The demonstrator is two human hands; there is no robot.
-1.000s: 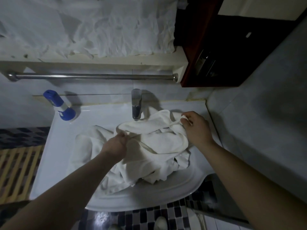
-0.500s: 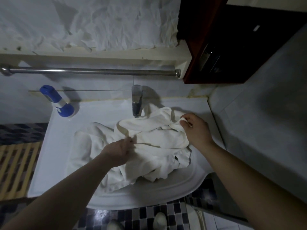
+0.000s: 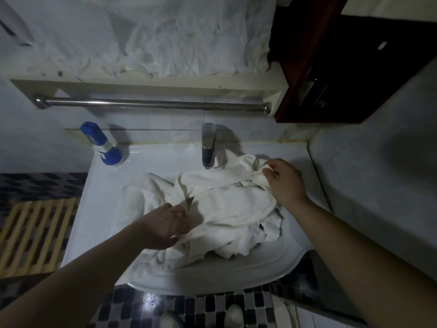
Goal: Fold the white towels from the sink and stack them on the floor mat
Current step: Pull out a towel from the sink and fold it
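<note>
Over the sink [image 3: 99,185] | mat [image 3: 30,235] on floor at left | left hand [image 3: 165,226] grips a fold | towels [image 3: 231,204] heaped inside | right hand [image 3: 286,183] pinches an edge | step: separating one towel | next: lift it clear without dragging others.

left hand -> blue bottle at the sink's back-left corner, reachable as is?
Probably yes. Only bare sink surface lies between the left hand and the blue bottle; nothing blocks the way. The hand grips the white towels, so it would need to let go first.
</note>
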